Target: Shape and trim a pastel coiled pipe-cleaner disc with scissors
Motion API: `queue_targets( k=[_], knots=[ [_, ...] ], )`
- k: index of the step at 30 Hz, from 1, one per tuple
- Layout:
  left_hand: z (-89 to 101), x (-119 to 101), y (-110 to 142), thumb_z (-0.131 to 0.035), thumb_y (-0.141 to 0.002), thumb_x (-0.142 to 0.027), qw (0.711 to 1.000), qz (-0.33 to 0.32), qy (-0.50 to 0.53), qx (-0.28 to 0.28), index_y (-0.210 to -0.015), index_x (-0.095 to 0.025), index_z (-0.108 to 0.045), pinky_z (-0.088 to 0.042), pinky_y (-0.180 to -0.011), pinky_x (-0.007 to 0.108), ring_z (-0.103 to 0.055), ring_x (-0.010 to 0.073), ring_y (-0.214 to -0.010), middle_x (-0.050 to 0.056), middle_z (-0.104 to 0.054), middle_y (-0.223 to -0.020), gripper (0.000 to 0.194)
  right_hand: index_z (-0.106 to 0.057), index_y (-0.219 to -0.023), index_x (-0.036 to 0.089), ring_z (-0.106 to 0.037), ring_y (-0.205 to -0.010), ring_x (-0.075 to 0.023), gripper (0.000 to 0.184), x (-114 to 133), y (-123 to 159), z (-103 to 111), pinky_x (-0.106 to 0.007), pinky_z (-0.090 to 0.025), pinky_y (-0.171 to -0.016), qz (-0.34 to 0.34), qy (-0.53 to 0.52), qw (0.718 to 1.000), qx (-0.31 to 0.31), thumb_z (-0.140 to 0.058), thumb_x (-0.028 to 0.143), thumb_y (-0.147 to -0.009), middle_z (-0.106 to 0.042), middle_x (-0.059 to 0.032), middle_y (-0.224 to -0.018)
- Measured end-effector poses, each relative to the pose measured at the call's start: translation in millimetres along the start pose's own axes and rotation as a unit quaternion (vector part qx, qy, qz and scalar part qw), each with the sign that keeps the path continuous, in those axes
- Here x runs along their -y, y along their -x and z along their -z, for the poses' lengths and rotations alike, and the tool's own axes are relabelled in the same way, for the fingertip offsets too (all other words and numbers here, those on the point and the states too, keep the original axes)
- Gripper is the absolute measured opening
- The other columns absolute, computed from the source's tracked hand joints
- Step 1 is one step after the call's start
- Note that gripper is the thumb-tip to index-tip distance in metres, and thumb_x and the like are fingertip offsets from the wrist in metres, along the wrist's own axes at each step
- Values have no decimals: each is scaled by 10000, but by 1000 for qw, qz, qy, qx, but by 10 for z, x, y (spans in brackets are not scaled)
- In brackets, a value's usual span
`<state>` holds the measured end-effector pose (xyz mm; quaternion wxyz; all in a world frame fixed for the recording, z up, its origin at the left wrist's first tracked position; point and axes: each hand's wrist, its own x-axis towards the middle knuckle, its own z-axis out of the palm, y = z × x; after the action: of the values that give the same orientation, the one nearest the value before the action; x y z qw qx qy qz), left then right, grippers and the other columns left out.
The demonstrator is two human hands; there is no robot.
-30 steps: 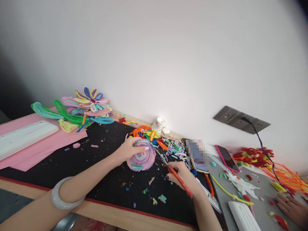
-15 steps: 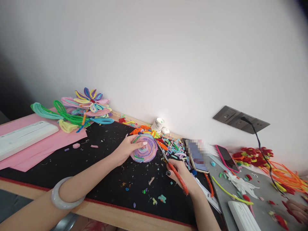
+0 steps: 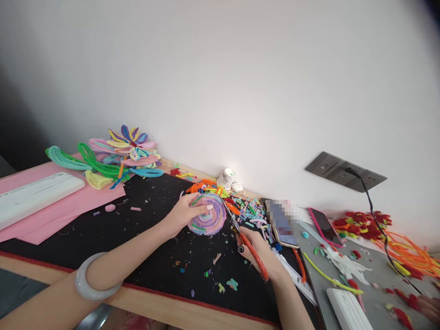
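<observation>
A flat round coil of pipe cleaners (image 3: pixel 210 222), spiralled in pink, purple and green, is gripped at its left edge by my left hand (image 3: pixel 187 213), thumb on top. My right hand (image 3: pixel 256 245) is closed round the red handles of a pair of scissors (image 3: pixel 250 250). The blades point up and left, close along the coil's right edge; whether they touch it I cannot tell. Behind them lie many short cut bits of pipe cleaner (image 3: pixel 252 213) and orange and yellow loops (image 3: pixel 206 184). Small scraps (image 3: pixel 232 284) are scattered on the black mat (image 3: pixel 151 270) in front.
Pipe-cleaner flowers (image 3: pixel 132 144) and a white box-like case (image 3: pixel 37 197) lie on pink sheets (image 3: pixel 99 204) at left. A paper cup (image 3: pixel 227 178) stands by the wall. Right are a phone (image 3: pixel 282 224), a pink-edged phone (image 3: pixel 325 224), a white power bank (image 3: pixel 348 307) and another person's hand (image 3: pixel 428 307).
The coil and my left hand have moved slightly up and right, and the scissors have swung a little upright. At far right, the other person's hand has shifted towards the frame's edge.
</observation>
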<state>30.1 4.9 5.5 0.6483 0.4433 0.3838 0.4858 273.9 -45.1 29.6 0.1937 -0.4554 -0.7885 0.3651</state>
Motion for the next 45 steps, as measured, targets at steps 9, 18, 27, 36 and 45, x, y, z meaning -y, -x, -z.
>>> queue_targets(
  k=[9, 18, 27, 36, 45],
  knots=[
    [-43, -18, 12, -803, -648, -307, 1000, 8, 8, 13, -890, -144, -654, -530, -775, 323, -671, 199, -797, 32, -735, -827, 328, -314, -670, 212, -206, -580, -108, 618, -90, -38, -63, -266, -168, -516, 1, 21, 999, -33, -336, 820, -775, -263, 53, -624],
    [-48, -39, 34, -817, -630, -315, 1000, 20, 15, 16, -837, -145, -660, -535, -747, 313, -665, 185, -752, 19, -727, -785, 311, -289, -651, 216, -199, -577, -106, 561, -182, -22, -49, -261, -158, -512, -2, 23, 999, -24, -408, 742, -805, -237, 55, -615],
    [-52, -73, 35, -821, -633, -307, 999, 23, 21, 20, -856, -148, -661, -531, -718, 278, -652, 163, -734, 6, -716, -770, 318, -294, -655, 215, -199, -580, -109, 550, -133, -9, -32, -262, -163, -515, 2, 24, 999, -28, -418, 730, -806, -247, 56, -621],
    [-24, -42, 26, -811, -645, -299, 1000, 19, 13, 10, -908, -137, -659, -529, -738, 291, -657, 179, -766, 34, -719, -834, 344, -373, -706, 206, -285, -572, -116, 586, 26, 4, -2, -268, -245, -535, 13, 12, 1000, -4, -344, 785, -795, -360, 33, -652],
    [-5, -21, 22, -796, -656, -304, 1000, 6, 3, 13, -923, -143, -670, -528, -775, 321, -658, 196, -803, 43, -720, -868, 337, -365, -695, 213, -273, -565, -123, 605, 45, 5, -13, -274, -242, -529, 18, 1, 1000, -9, -323, 810, -784, -334, 36, -630]
  ],
)
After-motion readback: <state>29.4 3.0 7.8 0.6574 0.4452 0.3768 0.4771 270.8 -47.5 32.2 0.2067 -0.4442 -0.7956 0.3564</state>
